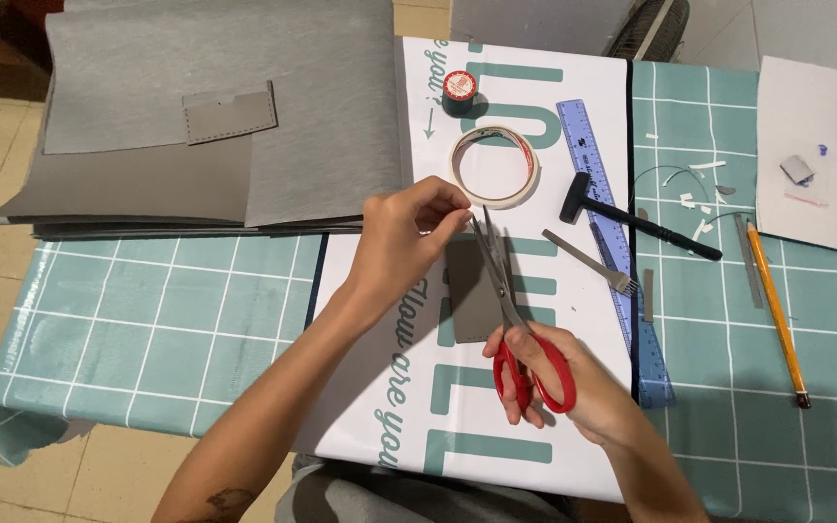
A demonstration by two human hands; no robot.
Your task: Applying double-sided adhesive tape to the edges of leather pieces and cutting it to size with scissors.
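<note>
A table under a teal grid cloth (147,310) carries a white printed sheet (389,387). The left hand (401,237) pinches the top edge of a small grey piece (469,291), which appears only partly trimmed. Just right, the right hand (573,383) grips red-handled scissors (511,310), blades parted, long axis pointing away, tilted slightly left.

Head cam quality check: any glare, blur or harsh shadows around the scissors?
Head view: even, soft light; only faint shadows under the left hand and the tape roll. No glare on the scissors blades; right hand and grey piece are sharp. Slight wide-angle bowing at the table edges.
</note>
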